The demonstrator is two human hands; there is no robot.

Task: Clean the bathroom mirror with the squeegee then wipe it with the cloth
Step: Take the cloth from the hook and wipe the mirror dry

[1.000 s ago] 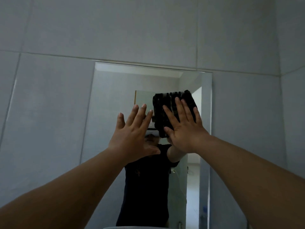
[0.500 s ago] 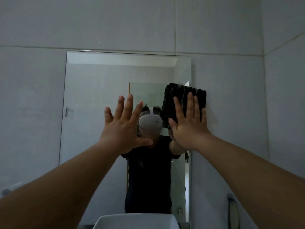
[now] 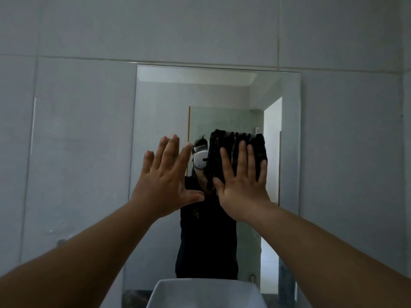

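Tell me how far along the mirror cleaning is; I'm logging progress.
No squeegee is in view, so that pass looks finished, though I can't confirm it. In hand: the flat right hand presses a black ribbed cloth against the frameless wall mirror; the left hand is raised, open and empty. Left: wiping the remaining glass.

Single head view, close, facing mirror (image 3: 200, 96) straight on, tilted slightly up.
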